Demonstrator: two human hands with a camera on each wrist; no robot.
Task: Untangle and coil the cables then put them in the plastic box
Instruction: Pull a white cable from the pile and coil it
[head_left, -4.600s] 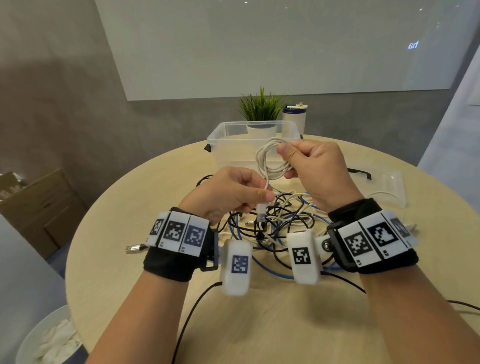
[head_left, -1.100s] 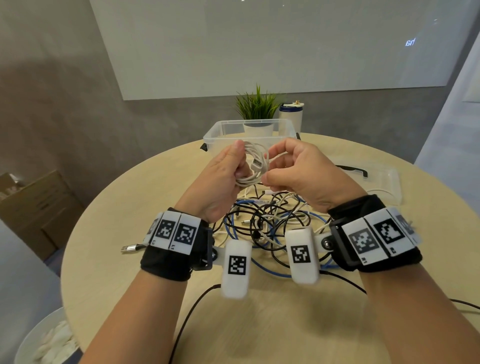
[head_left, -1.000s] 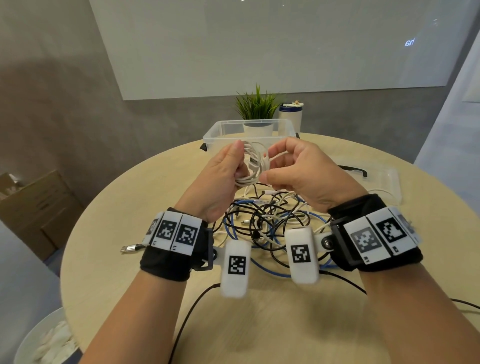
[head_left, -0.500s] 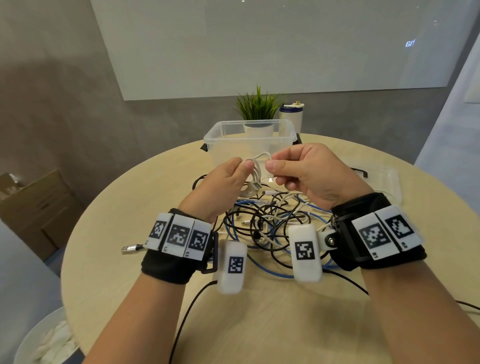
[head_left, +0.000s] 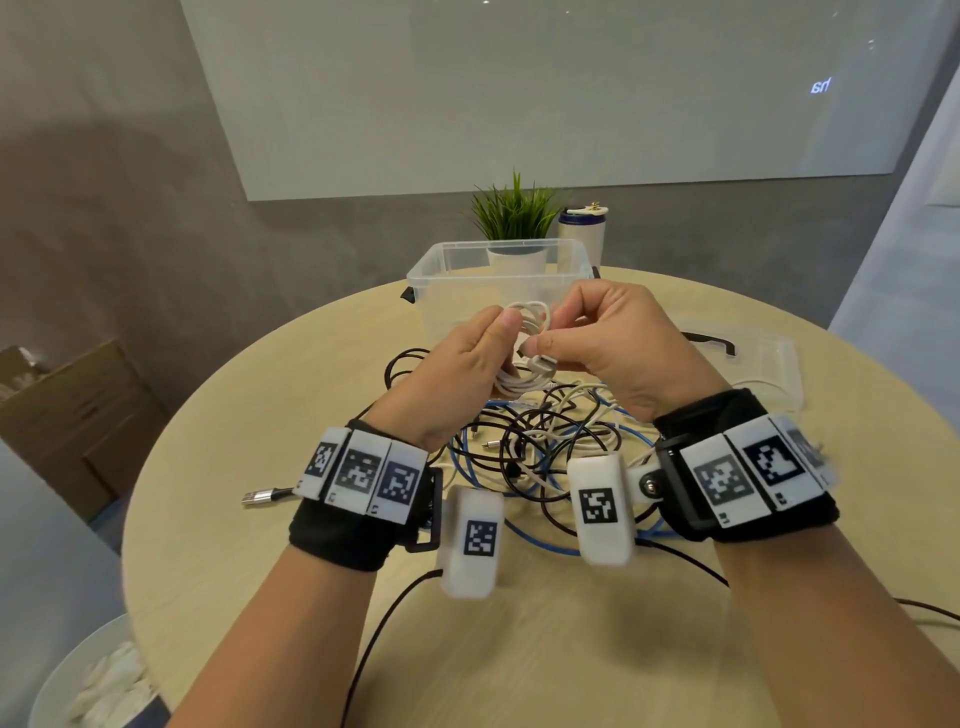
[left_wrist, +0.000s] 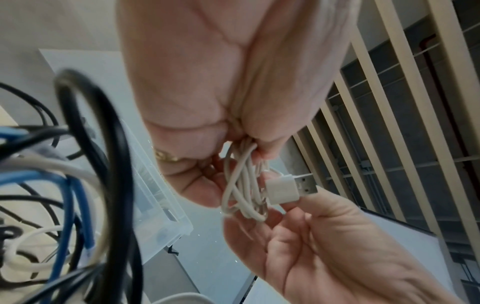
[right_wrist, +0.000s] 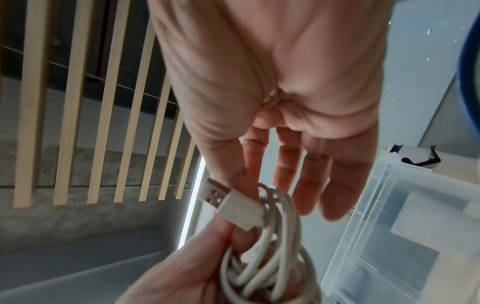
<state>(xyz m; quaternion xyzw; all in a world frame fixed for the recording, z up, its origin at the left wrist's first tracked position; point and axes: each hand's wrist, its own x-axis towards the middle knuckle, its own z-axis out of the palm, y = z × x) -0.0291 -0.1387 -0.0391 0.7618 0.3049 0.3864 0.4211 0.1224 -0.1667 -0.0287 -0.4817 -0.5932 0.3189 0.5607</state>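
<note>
Our left hand (head_left: 457, 364) grips the coiled white USB cable (head_left: 524, 358) while our right hand (head_left: 618, 348) pinches its USB-A plug (left_wrist: 288, 188) above the plastic box (head_left: 498, 280)

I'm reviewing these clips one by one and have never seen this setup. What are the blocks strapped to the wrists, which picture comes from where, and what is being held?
No robot here: a person works bare-handed, wearing black wristbands with printed square markers and small white wrist cameras. The wide picture comes from a head camera; the two close-ups look along each hand from the wrists.

On the round pale wooden table lies a tangled pile of black, blue and white cables. Behind it stands the clear plastic box, open, its lid to the right.

The left hand grips a coiled white USB cable. The right hand pinches the cable's white USB plug at the coil.
</note>
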